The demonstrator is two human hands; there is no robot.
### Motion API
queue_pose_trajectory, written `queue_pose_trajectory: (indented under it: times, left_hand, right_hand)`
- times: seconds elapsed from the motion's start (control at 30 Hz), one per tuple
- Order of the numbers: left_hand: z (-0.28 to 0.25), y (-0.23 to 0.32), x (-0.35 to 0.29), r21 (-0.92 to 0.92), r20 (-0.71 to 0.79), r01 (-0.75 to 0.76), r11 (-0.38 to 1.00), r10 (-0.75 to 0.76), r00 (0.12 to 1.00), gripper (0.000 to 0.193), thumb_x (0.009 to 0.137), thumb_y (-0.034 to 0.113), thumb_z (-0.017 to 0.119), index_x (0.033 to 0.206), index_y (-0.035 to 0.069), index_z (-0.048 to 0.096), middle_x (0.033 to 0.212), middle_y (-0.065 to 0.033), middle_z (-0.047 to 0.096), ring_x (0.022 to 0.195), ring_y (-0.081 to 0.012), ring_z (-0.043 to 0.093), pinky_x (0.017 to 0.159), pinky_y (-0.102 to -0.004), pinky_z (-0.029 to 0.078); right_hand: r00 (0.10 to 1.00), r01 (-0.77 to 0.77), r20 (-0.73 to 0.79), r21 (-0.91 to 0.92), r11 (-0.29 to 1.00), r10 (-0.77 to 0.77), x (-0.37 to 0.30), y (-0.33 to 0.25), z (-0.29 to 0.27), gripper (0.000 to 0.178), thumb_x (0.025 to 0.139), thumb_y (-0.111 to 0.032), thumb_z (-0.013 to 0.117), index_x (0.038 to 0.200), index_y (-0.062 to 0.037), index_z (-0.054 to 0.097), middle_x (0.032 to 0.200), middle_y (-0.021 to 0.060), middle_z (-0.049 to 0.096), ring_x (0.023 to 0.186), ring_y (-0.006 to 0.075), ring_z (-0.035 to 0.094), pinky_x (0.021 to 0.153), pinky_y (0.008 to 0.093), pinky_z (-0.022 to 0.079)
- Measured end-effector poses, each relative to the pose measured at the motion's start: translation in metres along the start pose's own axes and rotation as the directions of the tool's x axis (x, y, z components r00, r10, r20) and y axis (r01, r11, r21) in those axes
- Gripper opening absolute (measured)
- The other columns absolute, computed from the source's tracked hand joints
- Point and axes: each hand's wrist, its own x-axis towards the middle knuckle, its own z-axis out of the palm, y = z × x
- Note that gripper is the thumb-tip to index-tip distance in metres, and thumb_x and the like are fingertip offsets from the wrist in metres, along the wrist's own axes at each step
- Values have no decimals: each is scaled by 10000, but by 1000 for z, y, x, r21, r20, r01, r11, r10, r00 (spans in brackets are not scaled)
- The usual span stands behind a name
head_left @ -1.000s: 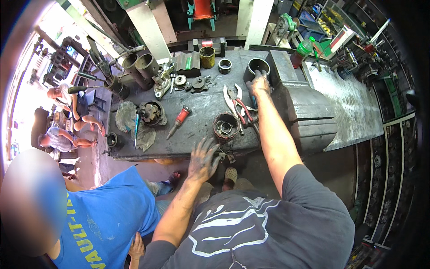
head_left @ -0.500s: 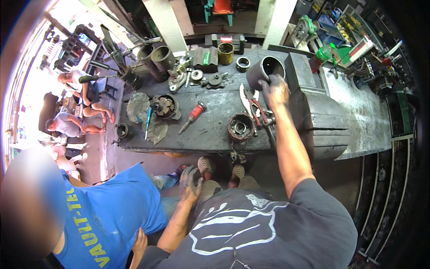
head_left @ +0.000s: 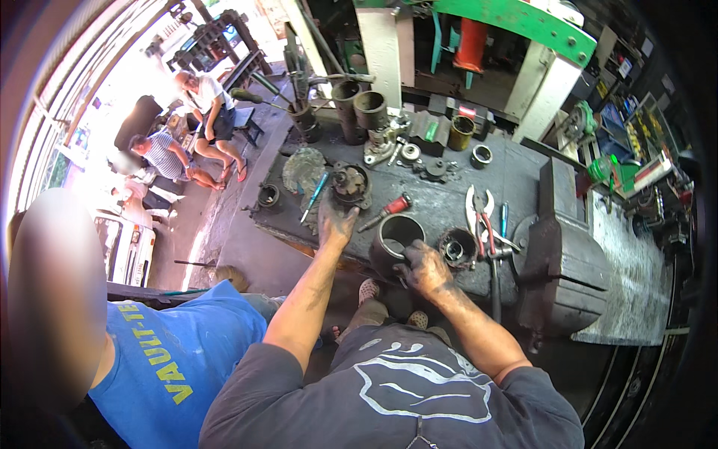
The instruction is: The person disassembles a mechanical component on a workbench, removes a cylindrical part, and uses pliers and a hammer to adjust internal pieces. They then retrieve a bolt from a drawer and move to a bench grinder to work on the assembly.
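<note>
My right hand (head_left: 426,271) grips the rim of a dark open metal cylinder (head_left: 387,256), held tilted over the bench's front edge. My left hand (head_left: 335,226) is open, its sooty fingers spread at the near side of a round metal housing with a lobed core (head_left: 348,182); whether they press on it I cannot tell. Beside that housing lies a blue screwdriver (head_left: 314,197) by a crumpled grey sheet (head_left: 303,169). A red-handled tool (head_left: 390,209) rests behind the cylinder. Right of my right hand sits a round part with copper-coloured windings (head_left: 458,248).
Pliers (head_left: 481,217), a hammer (head_left: 496,262) and a large bench vise (head_left: 565,258) occupy the right side. Upright cylinders (head_left: 370,112), a yellowish can (head_left: 461,132) and a metal ring (head_left: 482,156) stand farther back. A person in a blue shirt (head_left: 179,359) is close at my left.
My right hand has brought the cylinder from beside the vise to the bench's front edge. My left hand has risen from near my lap to the round housing. The view has shifted leftward.
</note>
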Motion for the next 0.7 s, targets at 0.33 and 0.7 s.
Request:
queue_pose_trajectory:
  times: [0.33,0.7]
  left_hand:
    - [49,-46,80,368,56,-149,918,138,989,1115,735,493,932,1561,-23,388,1586,-234,474,1516,-384,386,1294,-456,293]
    - [26,-24,127,25,247,-96,995,87,965,661,716,291,974,1228,-3,674,1186,-154,760,1079,-323,717,1018,-424,534]
  right_hand:
    - [974,-173,-179,-209,963,136,17,30,69,229,859,-162,795,1059,-89,712,1090,138,672,927,397,702,779,506,575]
    - [944,-306,-155,-81,949,291,-57,-22,3,512,934,-251,783,1400,-112,623,1424,172,604,1271,376,634,1062,469,550]
